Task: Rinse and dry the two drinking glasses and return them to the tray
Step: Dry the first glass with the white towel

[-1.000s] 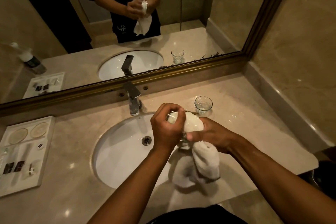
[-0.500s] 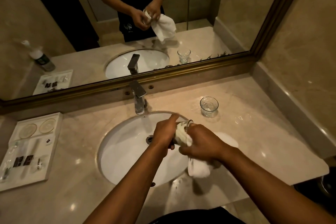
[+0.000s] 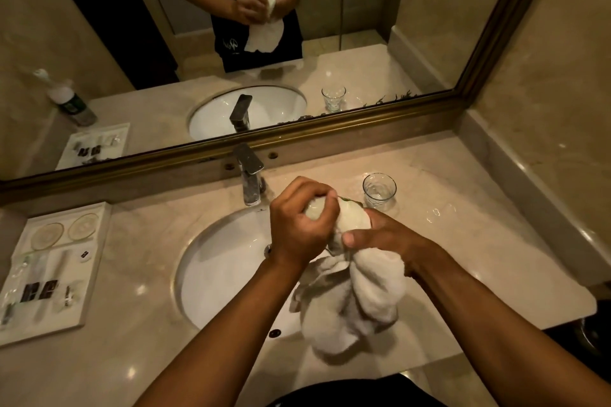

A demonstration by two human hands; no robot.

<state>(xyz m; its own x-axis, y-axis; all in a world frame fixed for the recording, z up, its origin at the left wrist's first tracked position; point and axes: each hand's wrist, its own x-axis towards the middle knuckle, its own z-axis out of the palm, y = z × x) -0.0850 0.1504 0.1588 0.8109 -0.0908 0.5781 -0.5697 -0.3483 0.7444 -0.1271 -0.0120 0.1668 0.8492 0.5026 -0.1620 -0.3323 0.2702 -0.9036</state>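
Both hands, left hand [image 3: 299,225] and right hand [image 3: 380,235], gripping towel-wrapped glass [image 3: 344,218] over sink [image 3: 211,277]; tray [image 3: 96,261] far left, nearer the left.

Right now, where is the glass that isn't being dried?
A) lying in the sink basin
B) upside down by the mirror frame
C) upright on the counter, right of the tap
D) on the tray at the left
C: the free glass stands upright, mouth up, on the counter to the right of the tap, while both hands work the white towel over the sink.
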